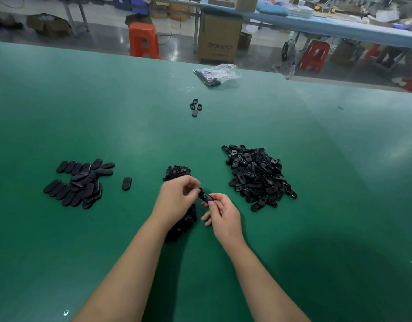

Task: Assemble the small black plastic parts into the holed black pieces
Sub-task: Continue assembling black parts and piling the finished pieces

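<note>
My right hand pinches a holed black oval piece above the green table. My left hand has its fingers curled at the piece's upper end, pinching a small black part that is mostly hidden. A heap of small black parts lies just behind my left hand, and more of them show under my left wrist. A big pile of holed black pieces sits to the right. A pile of closed oval pieces lies at the left, with a single one beside it.
Three loose oval parts lie farther back at the table's middle. A clear plastic bag with dark parts rests near the far edge. Beyond the table stand orange stools, a cardboard box and another workbench.
</note>
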`<state>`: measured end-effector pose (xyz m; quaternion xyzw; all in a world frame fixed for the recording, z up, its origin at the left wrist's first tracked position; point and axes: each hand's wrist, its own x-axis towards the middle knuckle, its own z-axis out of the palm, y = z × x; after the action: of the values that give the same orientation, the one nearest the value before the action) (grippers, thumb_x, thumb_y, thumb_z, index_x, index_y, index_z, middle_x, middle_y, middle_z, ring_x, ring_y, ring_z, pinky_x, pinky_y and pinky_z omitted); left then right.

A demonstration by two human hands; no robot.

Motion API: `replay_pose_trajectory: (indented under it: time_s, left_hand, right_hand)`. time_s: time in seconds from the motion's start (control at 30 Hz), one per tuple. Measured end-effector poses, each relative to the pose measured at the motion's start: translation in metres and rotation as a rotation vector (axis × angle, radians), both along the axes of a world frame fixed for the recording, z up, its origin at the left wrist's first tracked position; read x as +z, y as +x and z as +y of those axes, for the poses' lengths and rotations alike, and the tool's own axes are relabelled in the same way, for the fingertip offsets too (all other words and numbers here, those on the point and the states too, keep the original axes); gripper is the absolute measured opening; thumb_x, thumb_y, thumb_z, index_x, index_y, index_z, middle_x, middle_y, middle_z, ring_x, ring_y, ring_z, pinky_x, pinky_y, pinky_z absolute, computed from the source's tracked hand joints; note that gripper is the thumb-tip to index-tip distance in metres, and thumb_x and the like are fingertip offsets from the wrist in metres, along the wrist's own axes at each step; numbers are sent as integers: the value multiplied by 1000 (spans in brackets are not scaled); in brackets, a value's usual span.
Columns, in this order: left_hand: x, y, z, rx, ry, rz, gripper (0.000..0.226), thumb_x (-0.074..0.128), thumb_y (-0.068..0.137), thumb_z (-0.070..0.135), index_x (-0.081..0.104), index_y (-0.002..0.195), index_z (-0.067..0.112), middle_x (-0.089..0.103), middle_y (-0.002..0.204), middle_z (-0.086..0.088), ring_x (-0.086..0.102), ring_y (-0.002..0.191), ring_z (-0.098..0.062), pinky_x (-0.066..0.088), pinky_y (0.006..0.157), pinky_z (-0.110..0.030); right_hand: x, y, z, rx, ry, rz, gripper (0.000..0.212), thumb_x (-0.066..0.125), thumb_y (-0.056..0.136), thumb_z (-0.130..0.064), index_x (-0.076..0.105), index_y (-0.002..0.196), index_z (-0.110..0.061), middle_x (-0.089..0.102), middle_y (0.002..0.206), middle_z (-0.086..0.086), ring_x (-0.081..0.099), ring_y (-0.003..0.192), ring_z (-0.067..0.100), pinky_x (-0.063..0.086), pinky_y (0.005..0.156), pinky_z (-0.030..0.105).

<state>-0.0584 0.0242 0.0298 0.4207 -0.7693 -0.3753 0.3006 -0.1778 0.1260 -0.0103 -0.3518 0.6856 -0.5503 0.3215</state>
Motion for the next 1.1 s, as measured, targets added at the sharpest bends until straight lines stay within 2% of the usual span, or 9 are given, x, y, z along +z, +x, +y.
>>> replay_pose_trajectory:
  time_s: [0.1, 0.13, 0.37, 0.53, 0.63, 0.73, 0.9, 1.0, 1.1]
  left_hand:
    - [-1, -9, 7, -53, -32, -126, 13, 70, 85, 15, 72, 83, 28, 62, 64, 22, 56, 63, 7, 38, 60, -8]
    - [-2, -10, 8, -56, -33, -150, 12, 69, 85, 16, 72, 84, 27, 62, 66, 21, 56, 63, 6, 41, 61, -14]
    - [-4, -13, 13, -48, -17, -185, 9, 69, 84, 19, 73, 84, 27, 65, 68, 17, 59, 65, -3, 51, 66, -27]
    - [-3, -16, 9, -28, 45, -199, 15, 71, 82, 15, 71, 78, 29, 71, 74, 13, 64, 73, -6, 55, 73, -30]
    - [-2, -20, 9, -2, 42, -226, 16, 75, 79, 19, 65, 73, 30, 69, 71, 13, 64, 72, -8, 55, 71, -34]
    - [-3, -21, 8, 30, 34, -237, 19, 79, 76, 26, 61, 73, 31, 67, 71, 15, 62, 72, -8, 53, 68, -31]
    - [-3, -17, 4, 23, 178, -166, 31, 83, 76, 26, 69, 104, 33, 70, 90, 15, 63, 85, -2, 48, 75, -24]
    - [-3, -19, 7, 60, 179, -134, 29, 84, 75, 24, 68, 99, 29, 69, 87, 15, 59, 78, 2, 44, 69, -20]
    - [-3, -21, 10, 121, 134, -137, 24, 84, 73, 24, 63, 83, 26, 66, 77, 12, 58, 72, -3, 42, 64, -22]
  right_hand:
    - [-2, -1, 0, -4, 0, 22, 20, 52, 103, -8, 59, 102, -27, 75, 89, -6, 66, 59, 16, 56, 57, 31]
    - [-3, -1, -1, -2, 6, 32, 19, 53, 103, -9, 59, 102, -27, 75, 88, -8, 66, 59, 17, 57, 59, 34]
    - [-5, -3, -1, -11, 17, 72, 18, 54, 103, -13, 58, 100, -30, 74, 83, -6, 66, 57, 17, 59, 60, 41]
    - [-4, -3, 1, -9, 9, 45, 21, 51, 103, -8, 58, 99, -27, 71, 71, -2, 62, 54, 12, 54, 57, 28]
    - [-2, -5, 1, -16, -6, -7, 21, 49, 103, -4, 57, 100, -23, 72, 76, -4, 61, 55, 12, 52, 56, 25]
    - [-1, -5, 1, -18, -30, -60, 20, 48, 104, -2, 57, 102, -19, 71, 81, -4, 62, 57, 13, 53, 55, 26]
    - [-2, -6, 2, -6, -49, -83, 20, 49, 103, -2, 59, 102, -19, 73, 87, -3, 64, 58, 14, 53, 55, 26]
    - [-1, -5, 2, -6, -55, -110, 19, 51, 102, -2, 60, 101, -18, 76, 91, -3, 66, 61, 16, 54, 57, 27]
    - [0, -5, 2, -13, -53, -116, 15, 53, 102, -2, 59, 102, -16, 77, 92, 0, 70, 65, 20, 56, 58, 29]
